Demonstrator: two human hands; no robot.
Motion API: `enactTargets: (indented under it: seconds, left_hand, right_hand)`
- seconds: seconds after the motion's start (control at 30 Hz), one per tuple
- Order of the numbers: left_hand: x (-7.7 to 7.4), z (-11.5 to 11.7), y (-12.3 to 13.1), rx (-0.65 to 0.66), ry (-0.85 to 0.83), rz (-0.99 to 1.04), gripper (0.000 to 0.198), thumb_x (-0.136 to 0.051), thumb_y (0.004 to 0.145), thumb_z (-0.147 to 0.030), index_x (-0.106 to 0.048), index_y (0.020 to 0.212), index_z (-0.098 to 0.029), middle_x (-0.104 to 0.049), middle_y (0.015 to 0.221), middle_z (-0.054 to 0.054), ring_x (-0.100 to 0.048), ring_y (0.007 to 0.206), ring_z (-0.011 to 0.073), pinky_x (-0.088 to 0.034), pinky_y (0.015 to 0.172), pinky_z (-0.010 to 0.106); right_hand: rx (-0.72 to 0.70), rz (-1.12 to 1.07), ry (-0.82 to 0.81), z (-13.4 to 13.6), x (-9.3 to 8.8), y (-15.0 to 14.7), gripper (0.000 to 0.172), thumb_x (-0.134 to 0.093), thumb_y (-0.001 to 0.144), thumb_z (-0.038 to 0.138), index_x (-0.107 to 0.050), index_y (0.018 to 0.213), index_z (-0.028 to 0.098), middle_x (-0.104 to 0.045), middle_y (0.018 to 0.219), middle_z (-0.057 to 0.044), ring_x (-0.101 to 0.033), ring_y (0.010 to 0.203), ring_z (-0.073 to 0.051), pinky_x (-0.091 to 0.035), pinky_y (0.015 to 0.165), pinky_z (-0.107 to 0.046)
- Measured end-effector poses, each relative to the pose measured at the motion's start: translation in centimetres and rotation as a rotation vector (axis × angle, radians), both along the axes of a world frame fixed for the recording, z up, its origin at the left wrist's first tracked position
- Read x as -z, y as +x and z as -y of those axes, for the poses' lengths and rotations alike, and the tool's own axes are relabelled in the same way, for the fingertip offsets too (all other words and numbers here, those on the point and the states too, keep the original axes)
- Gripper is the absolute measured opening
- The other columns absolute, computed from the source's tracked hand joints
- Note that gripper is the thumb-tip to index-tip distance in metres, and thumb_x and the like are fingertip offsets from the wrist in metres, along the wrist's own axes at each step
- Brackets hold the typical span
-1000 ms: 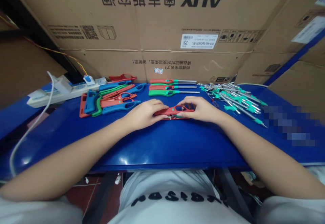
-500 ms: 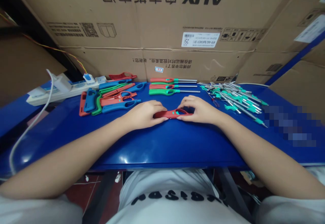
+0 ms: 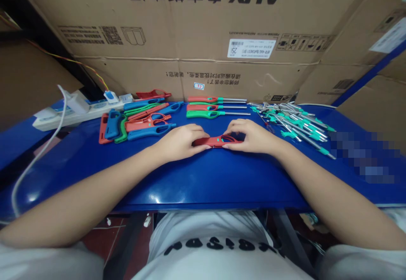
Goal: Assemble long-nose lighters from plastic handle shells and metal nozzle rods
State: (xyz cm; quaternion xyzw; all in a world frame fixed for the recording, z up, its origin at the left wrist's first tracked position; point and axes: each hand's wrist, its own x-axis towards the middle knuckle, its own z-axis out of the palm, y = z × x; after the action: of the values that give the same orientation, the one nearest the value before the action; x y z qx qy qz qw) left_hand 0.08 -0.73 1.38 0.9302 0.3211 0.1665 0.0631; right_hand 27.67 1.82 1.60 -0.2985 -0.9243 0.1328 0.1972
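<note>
A red lighter handle (image 3: 215, 141) lies level just above or on the blue table, held between both hands. My left hand (image 3: 187, 141) grips its left end between thumb and fingers. At the other end, around the looped opening, my right hand (image 3: 249, 137) pinches it with thumb and fingers. Small green bits show on the handle. Behind it lie three lighters with metal rods, the nearest a green lighter (image 3: 203, 114). A pile of metal rods with green parts (image 3: 300, 123) is right of my right hand.
Left of my left hand are several loose casings, including a blue casing (image 3: 147, 133). A white power strip (image 3: 82, 113) with plugs and cables sits at the back left. A large cardboard box (image 3: 203, 30) stands upright behind the blue table (image 3: 203, 178).
Both hands keep hold of the red handle, which has shifted very slightly to the right.
</note>
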Motion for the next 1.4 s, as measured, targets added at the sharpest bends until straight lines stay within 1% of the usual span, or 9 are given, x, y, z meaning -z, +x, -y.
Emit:
enactTargets:
  seconds: [0.2, 0.37, 0.57, 0.77, 0.93, 1.07, 1.17, 1.3, 1.4]
  left_hand:
    - [-0.1, 0.1, 0.4, -0.067, -0.089, 0.024, 0.024, -0.07, 0.09, -0.033, -0.073, 0.107, -0.017, -0.071, 0.1, 0.007, -0.068, 0.09, 0.0208, -0.052, 0.078, 0.03]
    - [-0.1, 0.6, 0.8, -0.131, -0.104, 0.043, 0.023, -0.072, 0.089, -0.032, -0.072, 0.106, -0.017, -0.071, 0.102, 0.007, -0.068, 0.093, 0.0216, -0.053, 0.081, 0.031]
    - [-0.1, 0.8, 0.8, -0.112, -0.074, 0.014, 0.021, -0.067, 0.093, -0.032, -0.072, 0.106, -0.016, -0.07, 0.104, 0.008, -0.067, 0.096, 0.0222, -0.053, 0.086, 0.033]
    - [-0.1, 0.7, 0.7, -0.116, -0.059, 0.046, 0.023, -0.066, 0.093, -0.034, -0.072, 0.108, -0.017, -0.072, 0.104, 0.008, -0.068, 0.095, 0.0221, -0.053, 0.081, 0.032]
    - [0.2, 0.4, 0.7, -0.125, -0.092, 0.073, 0.024, -0.07, 0.091, -0.035, -0.073, 0.106, -0.018, -0.072, 0.104, 0.008, -0.068, 0.094, 0.0223, -0.053, 0.083, 0.033]
    - [0.4, 0.2, 0.8, -0.146, -0.134, 0.109, 0.027, -0.075, 0.087, -0.035, -0.074, 0.106, -0.016, -0.071, 0.1, 0.007, -0.068, 0.09, 0.0212, -0.053, 0.079, 0.031]
    - [0.2, 0.5, 1.0, -0.142, -0.096, 0.051, 0.021, -0.072, 0.087, -0.03, -0.073, 0.104, -0.017, -0.07, 0.1, 0.007, -0.067, 0.09, 0.021, -0.053, 0.077, 0.03]
    - [0.1, 1.1, 1.2, -0.149, 0.014, -0.083, 0.018, -0.068, 0.085, -0.024, -0.072, 0.101, -0.017, -0.07, 0.102, 0.007, -0.067, 0.094, 0.0227, -0.052, 0.074, 0.029]
    - [0.4, 1.0, 1.0, -0.138, 0.069, -0.097, 0.021, -0.062, 0.091, -0.027, -0.071, 0.108, -0.017, -0.07, 0.104, 0.007, -0.067, 0.095, 0.0223, -0.052, 0.075, 0.029]
  right_hand:
    - [0.0, 0.0, -0.047, 0.1, 0.3, -0.1, 0.029, -0.074, 0.086, 0.042, -0.075, 0.103, 0.018, -0.068, 0.092, -0.007, -0.065, 0.081, -0.02, -0.05, 0.076, -0.032]
    - [-0.001, 0.026, -0.016, 0.2, 0.2, -0.2, 0.03, -0.072, 0.087, 0.041, -0.075, 0.105, 0.017, -0.068, 0.092, -0.007, -0.064, 0.082, -0.02, -0.05, 0.077, -0.032]
    - [0.004, 0.04, 0.004, 0.2, 0.2, -0.2, 0.029, -0.072, 0.087, 0.038, -0.074, 0.107, 0.018, -0.069, 0.094, -0.007, -0.065, 0.081, -0.019, -0.05, 0.079, -0.033]
    - [0.001, 0.027, 0.015, 0.2, 0.2, 0.0, 0.03, -0.07, 0.089, 0.04, -0.074, 0.11, 0.019, -0.07, 0.101, -0.009, -0.066, 0.087, -0.021, -0.051, 0.081, -0.034]
    - [-0.005, 0.047, -0.029, 0.1, 0.4, -0.1, 0.029, -0.07, 0.09, 0.038, -0.073, 0.11, 0.017, -0.07, 0.099, -0.009, -0.065, 0.085, -0.021, -0.051, 0.079, -0.033]
    - [0.016, 0.054, -0.054, 0.2, 0.5, -0.2, 0.032, -0.07, 0.09, 0.039, -0.073, 0.111, 0.015, -0.069, 0.099, -0.01, -0.064, 0.084, -0.021, -0.05, 0.077, -0.033]
    - [0.025, 0.102, -0.017, 0.3, 0.3, -0.4, 0.032, -0.068, 0.09, 0.039, -0.073, 0.112, 0.016, -0.069, 0.099, -0.01, -0.064, 0.084, -0.021, -0.049, 0.076, -0.033]
    - [0.02, 0.224, 0.082, 0.6, -0.1, -0.6, 0.031, -0.067, 0.086, 0.03, -0.072, 0.114, 0.017, -0.069, 0.101, -0.01, -0.065, 0.088, -0.023, -0.046, 0.077, -0.033]
    - [0.034, 0.258, 0.129, 0.9, -0.3, -0.7, 0.026, -0.065, 0.087, 0.03, -0.073, 0.108, 0.017, -0.071, 0.1, -0.009, -0.066, 0.086, -0.023, -0.044, 0.073, -0.032]
